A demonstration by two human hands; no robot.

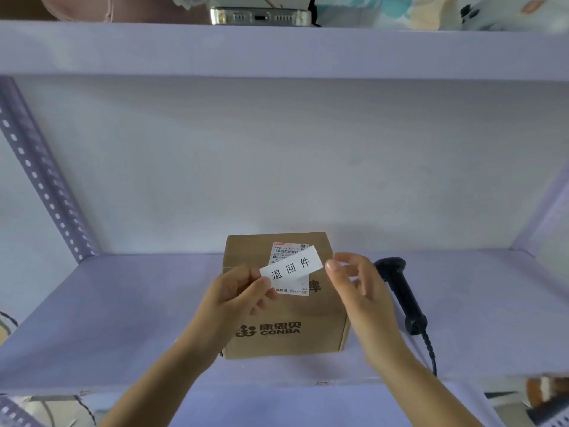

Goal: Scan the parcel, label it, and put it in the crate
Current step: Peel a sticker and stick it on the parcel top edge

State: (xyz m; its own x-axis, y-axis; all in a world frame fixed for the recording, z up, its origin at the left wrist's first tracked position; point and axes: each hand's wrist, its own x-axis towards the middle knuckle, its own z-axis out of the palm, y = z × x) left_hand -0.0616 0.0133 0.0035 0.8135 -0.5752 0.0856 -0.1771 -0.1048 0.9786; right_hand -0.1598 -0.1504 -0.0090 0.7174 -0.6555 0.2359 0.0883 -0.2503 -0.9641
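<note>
With the scanner [400, 291] lying just right of my right hand [354, 282], scanning looks finished, so my left hand [237, 294] pinches the white label [291, 265] above the parcel [286, 303] beneath both hands, right fingers loosely open beside it; sticking and crating remain, no crate visible.
</note>
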